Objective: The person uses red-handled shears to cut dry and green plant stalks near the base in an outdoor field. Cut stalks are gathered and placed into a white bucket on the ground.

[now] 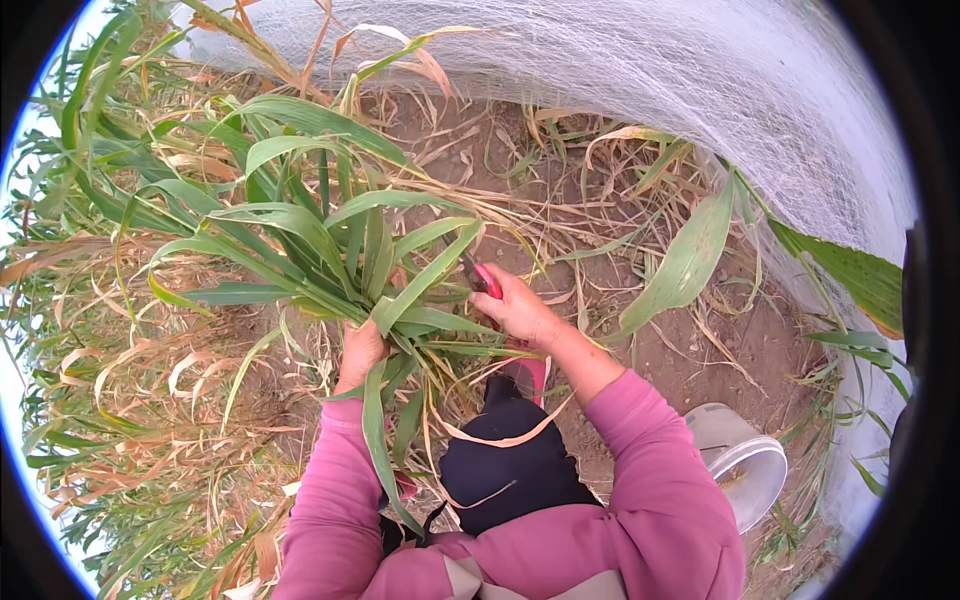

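My left hand [364, 346] is closed around a bunch of long-leaved green stalks [315, 277], perhaps maize or sorghum. The leaves fan out up and to the left, and some droop over my wrist. My right hand [517, 304] grips a hand tool with a red handle [489, 282], to the right of the bunch. A dark metal part shows beyond the handle, but leaves cover much of it, so its exact kind is unclear. Yellowed leaves [442, 367] hang between my two forearms, above my dark-clad knee [510, 450].
White netting [600, 67] curves along the top and right. Behind my right arm, a whitish bucket [724, 431] lies tipped on its side. Dry stalks [172, 375] stand thickly at left. Straw litters the brown soil [742, 352], and a broad leaf [682, 262] hangs near the net.
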A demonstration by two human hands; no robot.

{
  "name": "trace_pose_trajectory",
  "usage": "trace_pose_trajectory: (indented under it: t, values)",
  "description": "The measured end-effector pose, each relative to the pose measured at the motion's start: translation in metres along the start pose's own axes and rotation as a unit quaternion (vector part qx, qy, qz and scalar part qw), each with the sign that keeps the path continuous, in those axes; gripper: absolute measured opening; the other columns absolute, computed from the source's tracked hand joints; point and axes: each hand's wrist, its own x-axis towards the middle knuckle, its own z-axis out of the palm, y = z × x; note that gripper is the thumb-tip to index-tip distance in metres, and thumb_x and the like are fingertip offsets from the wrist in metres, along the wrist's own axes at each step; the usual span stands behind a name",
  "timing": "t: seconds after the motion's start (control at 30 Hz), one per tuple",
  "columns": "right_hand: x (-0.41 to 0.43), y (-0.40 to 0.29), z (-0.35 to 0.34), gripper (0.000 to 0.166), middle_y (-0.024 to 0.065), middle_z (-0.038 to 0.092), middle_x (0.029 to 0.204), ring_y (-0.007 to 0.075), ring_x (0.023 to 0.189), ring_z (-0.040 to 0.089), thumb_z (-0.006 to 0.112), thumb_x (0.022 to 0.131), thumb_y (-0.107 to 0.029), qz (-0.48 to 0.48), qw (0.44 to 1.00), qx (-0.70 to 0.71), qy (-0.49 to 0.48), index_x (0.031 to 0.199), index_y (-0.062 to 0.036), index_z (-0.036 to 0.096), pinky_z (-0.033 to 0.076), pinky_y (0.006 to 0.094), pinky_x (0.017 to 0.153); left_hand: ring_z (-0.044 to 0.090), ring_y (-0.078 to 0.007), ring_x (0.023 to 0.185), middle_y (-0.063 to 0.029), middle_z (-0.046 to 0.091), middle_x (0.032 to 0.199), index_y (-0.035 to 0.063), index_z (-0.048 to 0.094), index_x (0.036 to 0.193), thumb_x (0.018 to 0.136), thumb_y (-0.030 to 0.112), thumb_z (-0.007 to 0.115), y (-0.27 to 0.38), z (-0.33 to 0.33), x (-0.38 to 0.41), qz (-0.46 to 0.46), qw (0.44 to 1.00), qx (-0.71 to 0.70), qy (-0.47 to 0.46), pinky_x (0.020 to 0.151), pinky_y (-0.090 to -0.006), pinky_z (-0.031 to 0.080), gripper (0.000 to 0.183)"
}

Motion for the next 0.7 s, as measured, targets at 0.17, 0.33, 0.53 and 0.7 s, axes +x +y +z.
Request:
trace_pose_trajectory:
  t: [0.17,0.33,0.53,0.7]
  values:
    - [-0.013,0.024,0.008,0.052,0.0118,0.057,0.084,0.0211,0.075,0.054,0.063,0.080,-0.030,-0.030,1.000,-0.006,0.003,0.122,-0.0033,0.048,0.045,0.0339,0.074,0.061,-0.0163,0.081,-0.0077,0.061,0.104,0.0007,0.054,0.113,0.085,0.011,0.060,0.016,0.030,0.003,-0.026,0.993,0.029,-0.111,0.074,-0.0312,0.052,0.030]
    - [-0.035,0.011,-0.003,0.044,0.0035,0.059,0.090,0.0116,0.080,0.053,0.060,0.085,-0.024,0.045,0.989,0.131,0.048,0.123,-0.0055,0.047,0.044,0.0266,0.075,0.061,-0.0180,0.082,-0.0108,0.061,0.093,-0.0016,0.058,0.101,0.089,0.022,0.056,0.012,0.018,0.002,0.002,0.987,0.075,-0.142,0.073,-0.0313,0.051,0.027]
    - [-0.056,0.090,-0.073,0.063,0.0132,0.055,0.112,0.0173,0.098,0.053,0.059,0.084,-0.038,0.256,0.965,0.028,0.053,0.133,-0.0028,0.037,0.044,0.0313,0.084,0.062,-0.0217,0.082,-0.0116,0.063,0.092,-0.0008,0.056,0.105,0.087,0.011,0.058,0.000,-0.025,0.020,0.057,0.997,-0.039,-0.030,0.076,-0.0354,0.053,0.022]
    - [-0.058,0.108,-0.063,0.068,0.0133,0.052,0.120,0.0206,0.103,0.050,0.058,0.084,-0.044,0.329,0.943,0.054,0.017,0.135,-0.0069,0.035,0.043,0.0372,0.086,0.063,-0.0212,0.080,-0.0119,0.063,0.092,-0.0017,0.056,0.106,0.087,0.009,0.057,0.003,-0.021,0.015,0.066,0.997,-0.031,-0.038,0.074,-0.0353,0.054,0.022]
